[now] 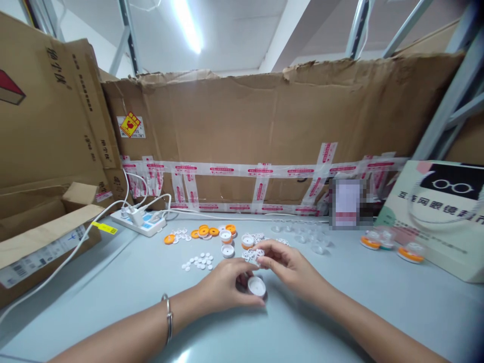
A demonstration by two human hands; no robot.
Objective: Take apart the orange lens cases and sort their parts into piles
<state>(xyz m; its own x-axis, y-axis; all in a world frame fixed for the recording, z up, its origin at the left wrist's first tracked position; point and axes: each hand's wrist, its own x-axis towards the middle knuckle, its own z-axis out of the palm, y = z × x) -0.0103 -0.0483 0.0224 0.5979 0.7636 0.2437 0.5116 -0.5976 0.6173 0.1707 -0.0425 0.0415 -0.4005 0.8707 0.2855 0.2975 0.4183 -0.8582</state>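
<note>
Near the front of the table, my left hand [230,285] curls round a white round cup-shaped part [256,287], thumb along its near side and fingers behind it. The hollow of the part faces up. Just beyond it, my right hand [282,262] has thumb and fingertips pinched together at a pile of small white openwork pieces [251,256]; a small white piece shows at the fingertips. Behind the hands stand a similar white cup [227,251], a white-and-orange round part [226,237] and another white-and-orange part [247,241].
Small white discs [202,260] lie left of the hands, with orange rings [204,231] farther back. Clear plastic domes [319,247] spread to the right, near finished-looking orange-and-clear pieces [410,252]. A power strip [139,222], an open carton [49,242] and a printed board [434,222] border the table.
</note>
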